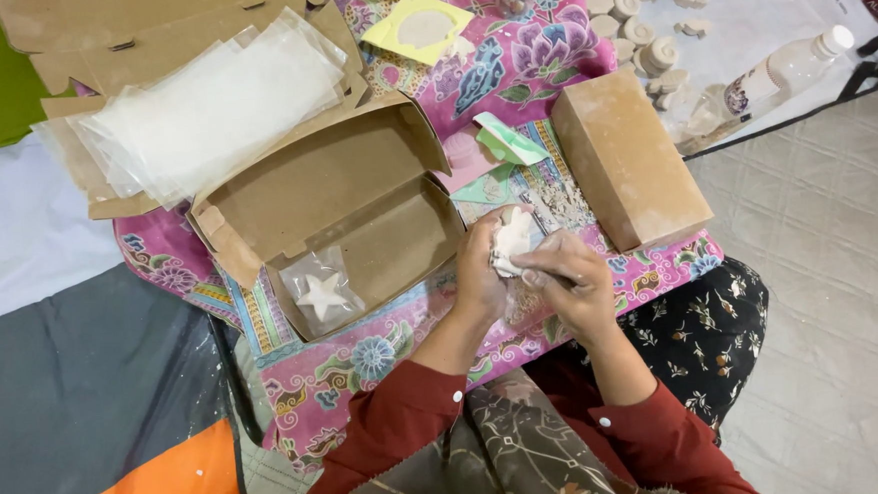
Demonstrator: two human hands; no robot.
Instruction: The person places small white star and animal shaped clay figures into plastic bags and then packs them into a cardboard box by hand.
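Left hand [479,275]: curled around a small white plaster piece [512,241], gripping it from the left side and holding it up over the patterned cloth.
Right hand [569,275]: fingers drawn narrow and pressed against the lower edge of the same piece; whether they pinch a tool I cannot tell.
White plaster piece: between both hands, just right of the open box, above the person's lap; its exact shape is hidden by the fingers.
Open cardboard box [341,197]: lid flung back, lying left of the hands on the cloth.
Star [321,295]: a white star-shaped cast in a clear bag, resting in the near left corner of the box.
Closed box [630,162]: plain brown, tilted, just beyond the right hand.
Clear bags [206,109]: a fanned stack lying on flattened cardboard at the upper left.
Cloth [539,46]: pink floral fabric under everything.
More casts [647,16]: pale round pieces clustered at the top right, well apart from the hands.
Bottle [790,66]: clear, lying on its side near those casts.
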